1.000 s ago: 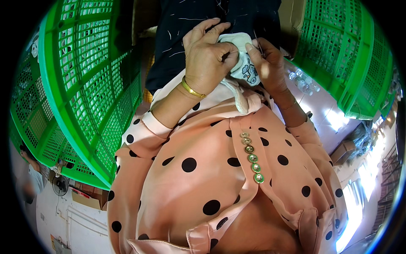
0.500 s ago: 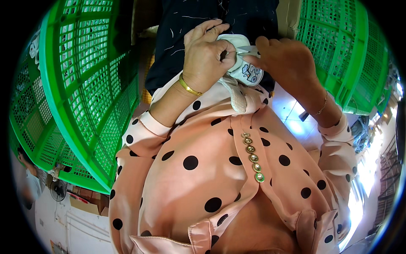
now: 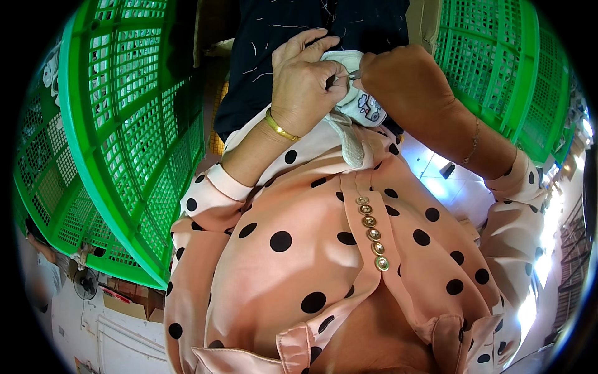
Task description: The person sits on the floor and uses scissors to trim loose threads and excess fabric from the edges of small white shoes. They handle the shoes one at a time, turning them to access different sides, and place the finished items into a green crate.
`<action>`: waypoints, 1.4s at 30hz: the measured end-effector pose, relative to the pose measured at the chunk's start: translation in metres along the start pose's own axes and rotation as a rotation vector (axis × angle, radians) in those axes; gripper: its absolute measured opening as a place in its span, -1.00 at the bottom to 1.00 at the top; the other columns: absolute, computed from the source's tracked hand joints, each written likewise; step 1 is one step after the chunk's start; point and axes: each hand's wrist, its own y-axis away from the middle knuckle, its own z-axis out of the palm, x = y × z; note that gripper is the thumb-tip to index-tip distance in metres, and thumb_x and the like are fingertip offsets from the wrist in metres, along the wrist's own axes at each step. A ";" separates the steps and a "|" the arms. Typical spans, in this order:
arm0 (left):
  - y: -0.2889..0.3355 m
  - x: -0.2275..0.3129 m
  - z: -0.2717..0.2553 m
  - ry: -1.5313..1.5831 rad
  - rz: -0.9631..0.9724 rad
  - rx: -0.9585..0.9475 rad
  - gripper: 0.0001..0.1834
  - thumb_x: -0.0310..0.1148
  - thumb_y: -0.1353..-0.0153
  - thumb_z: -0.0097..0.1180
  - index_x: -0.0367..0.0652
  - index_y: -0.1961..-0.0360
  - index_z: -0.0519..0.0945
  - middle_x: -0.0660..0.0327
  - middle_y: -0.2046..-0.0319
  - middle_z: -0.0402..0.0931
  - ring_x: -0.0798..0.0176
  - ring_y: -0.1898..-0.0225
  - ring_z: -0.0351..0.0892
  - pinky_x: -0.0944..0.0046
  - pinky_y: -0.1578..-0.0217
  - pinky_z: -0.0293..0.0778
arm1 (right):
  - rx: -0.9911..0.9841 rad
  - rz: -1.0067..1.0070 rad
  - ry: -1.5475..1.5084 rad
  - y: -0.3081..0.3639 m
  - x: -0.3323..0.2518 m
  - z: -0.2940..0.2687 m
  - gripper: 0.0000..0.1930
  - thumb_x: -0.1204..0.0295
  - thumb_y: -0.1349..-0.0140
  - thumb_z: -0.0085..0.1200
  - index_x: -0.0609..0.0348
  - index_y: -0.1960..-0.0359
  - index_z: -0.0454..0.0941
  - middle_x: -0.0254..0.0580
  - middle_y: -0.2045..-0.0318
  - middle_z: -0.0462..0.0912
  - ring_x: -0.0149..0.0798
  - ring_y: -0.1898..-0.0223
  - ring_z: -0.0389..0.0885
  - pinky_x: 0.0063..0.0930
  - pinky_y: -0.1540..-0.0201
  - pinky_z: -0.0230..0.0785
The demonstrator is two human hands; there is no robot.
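A small white padded fabric piece with a blue-grey cartoon print lies over my lap. A pale strap-like part hangs from it toward my blouse. My left hand is closed on the piece's left side, thumb and forefinger pinched together at its middle. My right hand is closed around small metal snips, whose pointed tips reach the fabric right beside the left fingertips. The back of the right hand hides most of the snips and part of the print. Whether a thread lies between the blades is too small to tell.
Tall green plastic baskets stand close on my left and right. Loose thread ends lie on my dark trousers. Cardboard shows beyond my knees. At the far lower left are a fan and another person.
My right hand has rolled over and moved slightly left and up, covering more of the snips and the print; its elbow has swung outward. The left hand keeps its place.
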 end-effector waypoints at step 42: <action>-0.062 0.030 -0.056 0.037 0.201 -0.045 -0.74 -0.64 -0.06 0.20 -0.13 0.21 0.66 0.24 0.34 0.63 0.20 0.32 0.58 0.32 0.29 0.50 | 0.170 0.769 -2.078 0.061 -0.003 0.054 -0.74 0.31 -0.30 0.19 0.18 0.07 0.57 -0.56 0.35 0.57 -0.65 0.36 0.38 -0.73 0.30 0.29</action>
